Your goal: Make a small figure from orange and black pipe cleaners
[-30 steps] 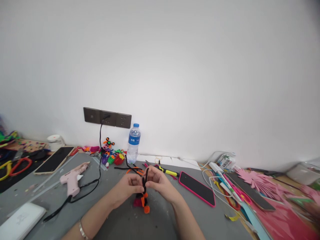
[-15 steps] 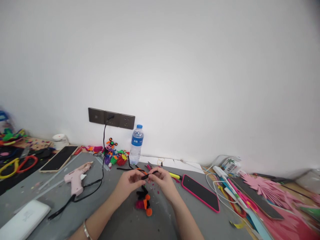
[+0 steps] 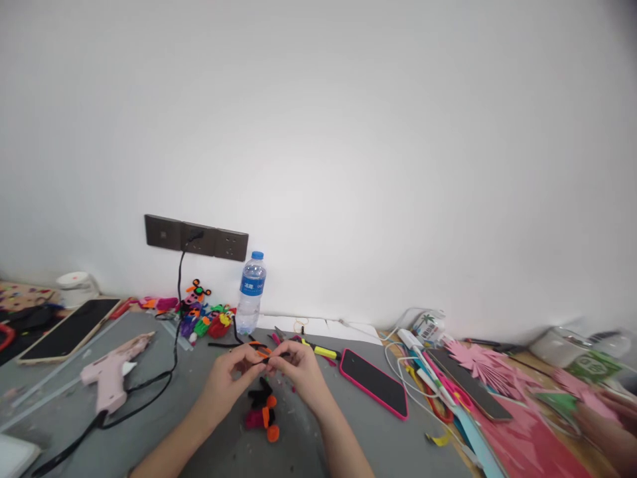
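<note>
My left hand (image 3: pixel 226 378) and my right hand (image 3: pixel 298 373) meet over the grey mat (image 3: pixel 393 445). Fingertips of both pinch a short black pipe cleaner (image 3: pixel 269 360), mostly covered by the fingers. Just below them on the mat lies a small pipe-cleaner figure (image 3: pixel 263 417) in magenta, orange and black, with black pieces at its top. Behind the hands are loose black pipe cleaners (image 3: pixel 221 344) and an orange one, partly hidden. A yellow and black tool (image 3: pixel 324 352) lies beyond my right hand, close to a pink-edged phone (image 3: pixel 374 383).
A pink glue gun (image 3: pixel 110 378) with a black cord rests at left, near another phone (image 3: pixel 72 330). A water bottle (image 3: pixel 251 295) stands by the wall beside colourful pipe-cleaner figures (image 3: pixel 204 318). Pink paper (image 3: pixel 532 431) and cables lie right, where another person's hand (image 3: pixel 604 425) appears.
My view has turned to the right, so things sit further left. Both hands keep pinching the black pipe cleaner, closer together now. Another person's hand has come into view at right.
</note>
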`<state>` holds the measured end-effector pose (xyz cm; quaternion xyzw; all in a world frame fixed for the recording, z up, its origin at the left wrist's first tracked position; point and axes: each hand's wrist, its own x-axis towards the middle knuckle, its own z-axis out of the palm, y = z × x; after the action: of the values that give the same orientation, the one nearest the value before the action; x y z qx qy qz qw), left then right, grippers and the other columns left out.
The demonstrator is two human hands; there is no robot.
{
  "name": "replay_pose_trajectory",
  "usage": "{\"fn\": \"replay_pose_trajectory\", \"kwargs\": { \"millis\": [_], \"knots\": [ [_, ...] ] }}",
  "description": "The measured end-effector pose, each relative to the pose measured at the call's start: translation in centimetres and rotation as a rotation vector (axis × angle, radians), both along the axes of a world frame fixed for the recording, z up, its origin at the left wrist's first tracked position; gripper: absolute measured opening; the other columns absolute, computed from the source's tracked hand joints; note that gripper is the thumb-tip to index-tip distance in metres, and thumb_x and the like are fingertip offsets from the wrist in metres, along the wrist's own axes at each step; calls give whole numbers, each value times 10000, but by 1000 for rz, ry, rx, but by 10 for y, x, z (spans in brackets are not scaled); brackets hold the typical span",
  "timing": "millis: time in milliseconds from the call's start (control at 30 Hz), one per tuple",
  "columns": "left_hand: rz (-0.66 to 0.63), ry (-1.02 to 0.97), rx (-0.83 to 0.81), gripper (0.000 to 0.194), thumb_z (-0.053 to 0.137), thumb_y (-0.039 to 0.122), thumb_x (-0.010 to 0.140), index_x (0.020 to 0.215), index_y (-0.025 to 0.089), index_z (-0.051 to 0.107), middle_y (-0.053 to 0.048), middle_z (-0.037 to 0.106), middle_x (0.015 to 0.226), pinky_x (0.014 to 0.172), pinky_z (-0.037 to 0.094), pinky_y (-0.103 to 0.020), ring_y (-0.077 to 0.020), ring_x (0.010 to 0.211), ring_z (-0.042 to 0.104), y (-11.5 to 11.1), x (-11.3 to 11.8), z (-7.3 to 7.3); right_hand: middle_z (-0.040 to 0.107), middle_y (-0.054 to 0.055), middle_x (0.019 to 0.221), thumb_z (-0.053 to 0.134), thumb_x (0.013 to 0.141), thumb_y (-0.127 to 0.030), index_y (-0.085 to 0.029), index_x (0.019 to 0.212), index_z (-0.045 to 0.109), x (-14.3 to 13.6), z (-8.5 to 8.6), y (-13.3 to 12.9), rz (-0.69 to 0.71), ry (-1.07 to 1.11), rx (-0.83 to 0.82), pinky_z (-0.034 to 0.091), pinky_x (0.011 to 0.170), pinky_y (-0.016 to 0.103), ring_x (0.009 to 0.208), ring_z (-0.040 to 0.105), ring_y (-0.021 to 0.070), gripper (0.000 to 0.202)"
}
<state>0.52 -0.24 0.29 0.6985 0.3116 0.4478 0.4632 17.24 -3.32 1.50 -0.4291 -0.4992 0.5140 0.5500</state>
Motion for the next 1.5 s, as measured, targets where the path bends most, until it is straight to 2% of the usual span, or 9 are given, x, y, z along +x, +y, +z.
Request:
{"fn": "replay_pose_trajectory", "kwargs": {
  "millis": [233, 433, 567, 733, 833, 1067, 1267, 1333, 1500],
  "knots": [
    [1, -64, -72, 178, 673, 324, 751, 662, 175, 633, -17, 625, 683, 632, 452, -244, -167, 672, 576, -1, 2, 3, 666, 4, 616, 723, 703, -375, -192, 721, 638, 4, -1, 1, 2, -20, 31, 468, 604, 278, 577, 603, 155, 203],
    [2, -341, -449, 240, 791, 330, 644, 793, 177, 680, -24, 688, 803, 662, 484, -238, -157, 734, 611, -3, 8, 4, 608, 0, 642, 669, 742, -291, -190, 692, 630, -6, -6, 0, -212, -239, 183, 401, 586, 261, 616, 529, 149, 119],
    [-32, -546, -699, 285, 842, 302, 595, 783, 152, 690, -16, 693, 765, 660, 497, -211, -119, 691, 622, -5, 12, -1, 586, 0, 671, 636, 759, -201, -197, 676, 608, -16, -8, -5, -265, -420, 333, 393, 601, 256, 641, 510, 148, 87],
    [-65, -608, -916, 264, 862, 273, 587, 713, 164, 657, 3, 706, 726, 582, 498, -177, -101, 647, 646, -7, 14, -8, 542, -15, 653, 593, 773, -138, -196, 674, 596, -16, -13, -5, -325, -586, 500, 399, 587, 241, 619, 508, 137, 115],
    [-57, -620, -929, 270, 865, 272, 584, 728, 169, 660, 6, 716, 736, 558, 492, -171, -97, 631, 649, -5, 12, -8, 551, -13, 657, 605, 774, -127, -195, 756, 653, -12, -15, -3, -281, -625, 523, 420, 586, 239, 615, 519, 136, 85],
    [12, -588, -869, 335, 880, 277, 547, 794, 176, 679, 13, 692, 725, 552, 461, -161, -94, 658, 634, 4, 7, -10, 636, 36, 859, 525, 820, -84, -225, 986, 679, -10, -10, -3, -155, -663, 512, 479, 689, 251, 751, 590, 152, 267],
    [29, -499, -765, 337, 877, 346, 532, 752, 160, 702, 56, 571, 579, 517, 392, -152, -52, 538, 493, 6, 7, -12, 608, 10, 766, 528, 784, -97, -201, 845, 627, -10, -8, -5, -287, -669, 489, 450, 645, 250, 677, 552, 145, 157],
    [10, -442, -723, 343, 866, 357, 548, 778, 150, 718, 49, 574, 599, 511, 361, -150, -39, 515, 434, 6, 7, -10, 606, 5, 745, 536, 779, -116, -199, 832, 616, -9, -7, -5, -320, -620, 461, 446, 636, 249, 671, 545, 146, 127],
    [-71, -306, -640, 369, 826, 373, 602, 864, 134, 726, 14, 609, 681, 503, 302, -171, -53, 533, 381, 5, 6, -4, 640, 14, 743, 595, 773, -196, -190, 835, 631, -5, -4, -3, -267, -396, 344, 460, 645, 257, 676, 567, 151, 72]
  ]
}}
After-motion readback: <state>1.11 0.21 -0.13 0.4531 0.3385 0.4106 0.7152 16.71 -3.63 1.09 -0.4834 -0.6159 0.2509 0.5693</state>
